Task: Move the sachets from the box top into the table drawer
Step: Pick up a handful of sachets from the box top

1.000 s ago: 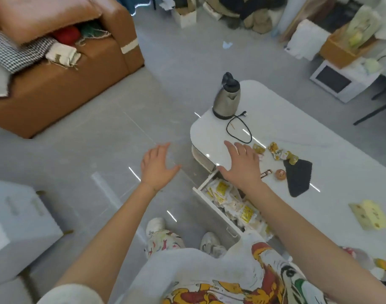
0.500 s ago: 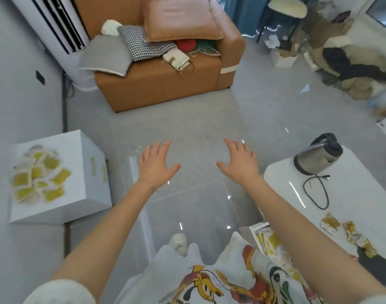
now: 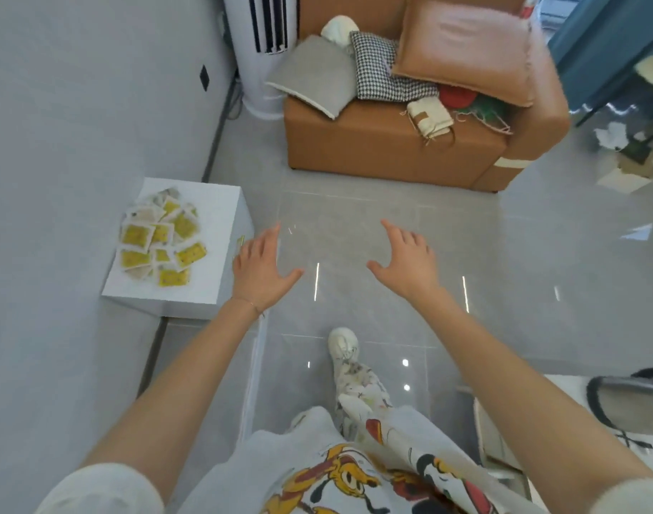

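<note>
A person's left hand (image 3: 260, 270) and right hand (image 3: 406, 259) hang empty, fingers spread, over the grey floor tiles (image 3: 354, 224), the left nearer to the loose heap of flat yellow-and-white sachets (image 3: 161, 243) lying to its left on top of the white square box (image 3: 210, 280).

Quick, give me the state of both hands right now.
Left hand: open, fingers spread, holding nothing, beside the white box.
Right hand: open, fingers spread, holding nothing, over the floor.
</note>
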The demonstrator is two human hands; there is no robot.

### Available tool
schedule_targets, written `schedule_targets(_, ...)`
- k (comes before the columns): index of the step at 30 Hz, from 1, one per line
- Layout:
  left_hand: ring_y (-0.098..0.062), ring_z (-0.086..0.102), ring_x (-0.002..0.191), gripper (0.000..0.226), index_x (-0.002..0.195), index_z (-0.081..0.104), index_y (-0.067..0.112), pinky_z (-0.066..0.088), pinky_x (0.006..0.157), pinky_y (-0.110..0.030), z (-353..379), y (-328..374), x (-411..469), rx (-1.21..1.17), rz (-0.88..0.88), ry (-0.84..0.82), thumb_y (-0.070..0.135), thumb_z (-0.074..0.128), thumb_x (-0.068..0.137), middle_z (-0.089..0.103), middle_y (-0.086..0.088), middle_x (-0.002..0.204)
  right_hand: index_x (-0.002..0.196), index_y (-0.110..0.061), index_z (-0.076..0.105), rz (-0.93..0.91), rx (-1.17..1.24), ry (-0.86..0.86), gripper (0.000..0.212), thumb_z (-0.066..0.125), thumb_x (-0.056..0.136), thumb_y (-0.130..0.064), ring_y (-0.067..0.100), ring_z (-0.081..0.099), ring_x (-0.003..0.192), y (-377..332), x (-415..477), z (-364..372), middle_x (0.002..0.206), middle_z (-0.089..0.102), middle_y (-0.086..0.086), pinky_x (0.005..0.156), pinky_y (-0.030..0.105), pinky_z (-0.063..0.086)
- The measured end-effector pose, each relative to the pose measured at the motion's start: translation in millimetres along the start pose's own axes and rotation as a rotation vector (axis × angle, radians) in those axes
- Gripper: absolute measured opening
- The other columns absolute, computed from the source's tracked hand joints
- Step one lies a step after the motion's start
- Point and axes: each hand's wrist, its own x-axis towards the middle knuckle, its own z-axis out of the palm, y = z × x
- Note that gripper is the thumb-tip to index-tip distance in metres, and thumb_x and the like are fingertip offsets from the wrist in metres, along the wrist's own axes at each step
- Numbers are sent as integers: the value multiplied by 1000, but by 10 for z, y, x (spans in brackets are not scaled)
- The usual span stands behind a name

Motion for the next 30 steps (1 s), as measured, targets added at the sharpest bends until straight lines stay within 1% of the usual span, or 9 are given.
schedule_targets(5,-32,20,142,93,153,8,26,20,114,-47,-82,-377,356,-23,-133,48,53,62,83,20,-5,158,150,-27,19,-146,-12,-53,79,60,86,-46,30,28,138,-396,668,78,150,35,2,109,45,27)
schedule_targets(9,-33,20,142,94,152,7,28,22,113,-51,-124,-646,694,-37,-256,101,56,61,81,19,-5,158,151,-27,18,-268,-53,-110,79,59,86,-46,29,27,139,-695,1267,135,151,34,1,109,43,26)
schedule_targets(12,-33,21,141,96,152,8,28,23,113,-52,-183,-792,912,-103,-391,157,62,59,79,22,-5,157,151,-27,17,-363,-79,-142,79,58,87,-46,28,27,138,-950,1744,129,150,34,0,110,42,25)
schedule_targets(14,-30,24,141,96,152,11,27,23,113,-49,-226,-879,1000,-133,-448,220,68,52,75,25,-3,156,151,-28,16,-437,-85,-167,79,58,87,-46,27,28,138,-1135,2015,117,149,35,0,109,41,25)
schedule_targets(15,-28,25,141,95,152,13,26,24,113,-48,-273,-951,1053,-148,-500,265,68,51,75,26,-1,156,151,-28,16,-488,-95,-190,79,58,86,-45,27,28,137,-1269,2183,127,149,35,0,109,41,26)
schedule_targets(18,-27,27,141,87,151,19,22,25,113,-49,-326,-1087,1076,-150,-559,341,54,61,81,28,-1,155,151,-27,17,-561,-106,-248,80,61,86,-43,27,27,138,-1520,2450,140,150,34,1,109,41,26)
schedule_targets(22,-28,31,139,98,150,22,19,26,113,-44,-446,-1356,1033,-153,-727,420,72,40,69,31,-2,154,150,-26,20,-703,-86,-300,78,62,86,-41,27,27,138,-2068,2807,271,150,35,1,110,41,26)
schedule_targets(25,-31,32,138,102,150,21,18,28,111,-46,-519,-1602,1006,-160,-831,468,74,37,67,32,-3,154,150,-26,21,-776,-84,-334,78,63,85,-41,27,28,137,-2480,2981,417,149,35,0,110,42,26)
schedule_targets(30,-33,30,139,95,152,18,22,28,112,-50,-553,-2125,1080,-98,-909,425,68,41,73,28,-5,155,150,-28,22,-897,-154,-371,77,61,86,-42,25,27,138,-3149,3308,747,150,34,-2,111,43,29)
